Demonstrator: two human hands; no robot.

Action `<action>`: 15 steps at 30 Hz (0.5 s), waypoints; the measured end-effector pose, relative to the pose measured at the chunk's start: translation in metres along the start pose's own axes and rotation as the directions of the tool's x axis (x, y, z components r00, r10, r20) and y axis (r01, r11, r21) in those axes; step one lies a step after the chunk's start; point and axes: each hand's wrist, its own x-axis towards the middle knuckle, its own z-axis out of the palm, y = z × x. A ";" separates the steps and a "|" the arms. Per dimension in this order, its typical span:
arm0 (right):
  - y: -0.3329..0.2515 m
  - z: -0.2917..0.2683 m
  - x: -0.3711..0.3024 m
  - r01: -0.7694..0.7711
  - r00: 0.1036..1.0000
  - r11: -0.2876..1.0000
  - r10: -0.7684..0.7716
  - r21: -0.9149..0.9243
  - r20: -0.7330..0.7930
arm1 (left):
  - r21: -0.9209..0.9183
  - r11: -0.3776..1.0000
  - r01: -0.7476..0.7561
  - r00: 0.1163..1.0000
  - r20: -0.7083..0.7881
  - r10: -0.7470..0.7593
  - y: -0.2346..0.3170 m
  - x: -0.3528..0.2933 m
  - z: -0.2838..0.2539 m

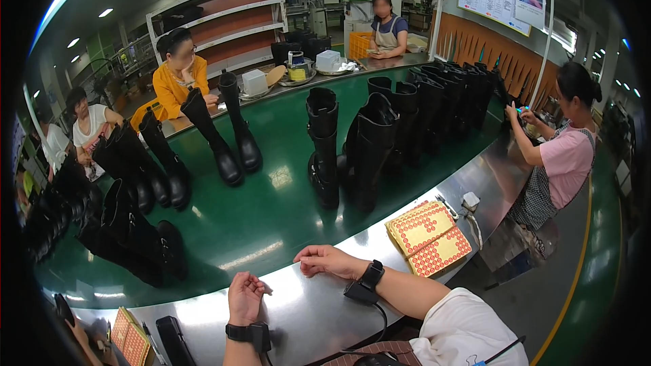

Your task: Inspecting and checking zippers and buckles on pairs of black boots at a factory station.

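My left hand [244, 296] rests on the steel edge [312, 312] of the green conveyor belt [271, 210], fingers loosely curled, holding nothing. My right hand [327, 259] lies flat on the same steel edge, fingers curled under and empty. Both wrists wear black bands. Tall black boots [324, 149] stand upright on the belt just beyond my hands. A second group of black boots [135, 230] stands at my left.
Sheets of red round stickers [428, 237] lie on the steel edge at my right, another sheet [130, 337] at my left. A person in pink [563, 163] sits at the right. People sit across the belt, one in yellow [180, 81]. More boots [447, 95] crowd the far right.
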 end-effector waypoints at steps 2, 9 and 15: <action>0.000 0.000 0.000 -0.001 1.000 1.000 0.001 0.003 0.001 | 0.005 1.000 -0.004 1.000 -0.002 0.004 0.000 -0.001 0.001; -0.004 0.004 -0.002 -0.017 1.000 1.000 0.017 -0.007 -0.003 | 0.008 1.000 -0.009 1.000 -0.014 0.009 0.001 -0.004 0.004; -0.006 0.005 -0.002 -0.021 1.000 0.999 0.020 -0.028 -0.007 | 0.023 1.000 -0.016 1.000 -0.012 0.016 0.001 -0.004 0.004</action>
